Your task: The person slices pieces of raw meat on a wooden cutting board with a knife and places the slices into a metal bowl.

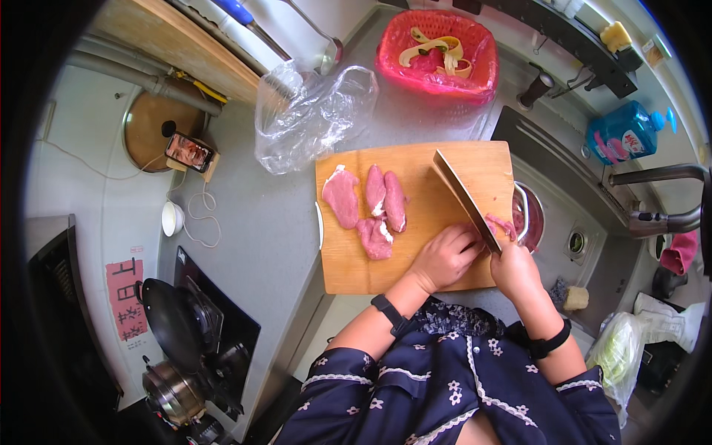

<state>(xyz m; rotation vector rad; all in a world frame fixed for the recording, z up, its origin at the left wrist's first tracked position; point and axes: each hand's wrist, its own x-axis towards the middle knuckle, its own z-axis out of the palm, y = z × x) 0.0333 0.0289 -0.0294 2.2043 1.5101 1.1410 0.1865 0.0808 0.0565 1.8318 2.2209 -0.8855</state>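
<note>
A wooden cutting board (423, 194) lies before me. My right hand (516, 271) grips a broad-bladed kitchen cleaver (466, 201) at its handle end, with the blade standing over the board's right part. Against the near side of the blade, my left hand (448, 257) rests with curled fingers; whatever is under them is hidden. Just right of the blade are thin strips of raw meat (500, 225). On the board's left half lie several larger pieces of raw meat, among them a flat slice (342, 197) and a folded piece (375, 238).
Right of the board, a metal bowl (535, 214) sits in the sink (556, 278) under a faucet (662, 222). Behind are a clear plastic bag (311, 125) and a red basket (436, 92) holding peels. A phone (190, 151) stands at left, near a wok (172, 328).
</note>
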